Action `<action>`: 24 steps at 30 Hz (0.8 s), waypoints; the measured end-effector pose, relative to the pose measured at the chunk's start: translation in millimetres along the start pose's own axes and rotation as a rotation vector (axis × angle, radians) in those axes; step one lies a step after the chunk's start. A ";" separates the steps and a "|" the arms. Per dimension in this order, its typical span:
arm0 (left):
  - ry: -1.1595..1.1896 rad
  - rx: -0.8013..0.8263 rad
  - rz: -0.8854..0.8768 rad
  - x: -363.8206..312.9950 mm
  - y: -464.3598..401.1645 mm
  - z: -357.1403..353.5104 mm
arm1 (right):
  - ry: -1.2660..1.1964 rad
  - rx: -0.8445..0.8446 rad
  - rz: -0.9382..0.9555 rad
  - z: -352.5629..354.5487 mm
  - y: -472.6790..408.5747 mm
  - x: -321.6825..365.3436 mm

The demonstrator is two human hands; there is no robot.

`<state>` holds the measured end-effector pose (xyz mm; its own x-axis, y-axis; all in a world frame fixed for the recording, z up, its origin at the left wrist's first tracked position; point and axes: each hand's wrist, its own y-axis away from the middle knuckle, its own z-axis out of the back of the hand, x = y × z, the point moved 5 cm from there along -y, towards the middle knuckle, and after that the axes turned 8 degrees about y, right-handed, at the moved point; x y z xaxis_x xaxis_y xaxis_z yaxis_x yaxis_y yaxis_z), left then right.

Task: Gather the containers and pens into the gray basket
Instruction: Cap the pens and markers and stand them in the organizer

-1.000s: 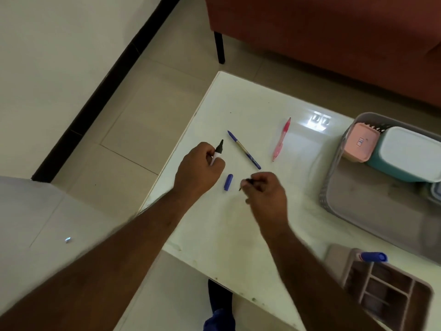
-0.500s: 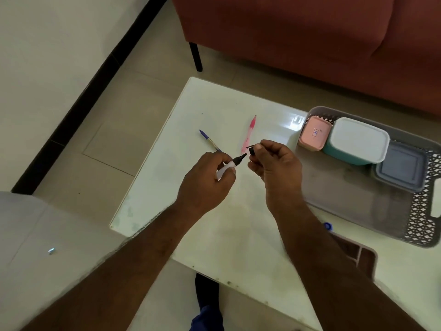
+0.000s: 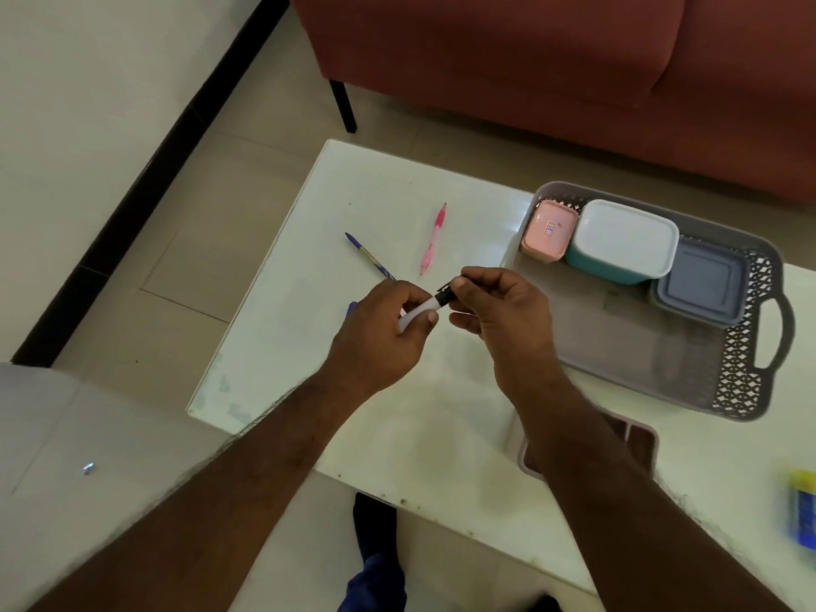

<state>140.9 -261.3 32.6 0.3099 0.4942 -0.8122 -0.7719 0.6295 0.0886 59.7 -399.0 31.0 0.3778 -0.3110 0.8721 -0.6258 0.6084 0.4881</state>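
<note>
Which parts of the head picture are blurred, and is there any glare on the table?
Head view: the blue and yellow thing at the right edge is smeared; the hands and white pen are fairly sharp; the table shows only soft sheen, no strong glare; straight edges bend from the wide lens.

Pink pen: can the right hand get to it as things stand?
Probably not yet: the right hand is busy pinching the black cap on the white pen. The pink pen lies uncovered on the table just beyond.
</note>
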 end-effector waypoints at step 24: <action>-0.105 -0.009 -0.142 -66.9 0.9 -29.1 | 0.081 -0.110 0.042 59.3 23.4 30.8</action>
<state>103.4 -311.2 70.3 0.4719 0.4614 -0.7513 -0.7214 0.6919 -0.0282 16.2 -437.7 71.4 0.4098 -0.2263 0.8837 -0.5650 0.6976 0.4406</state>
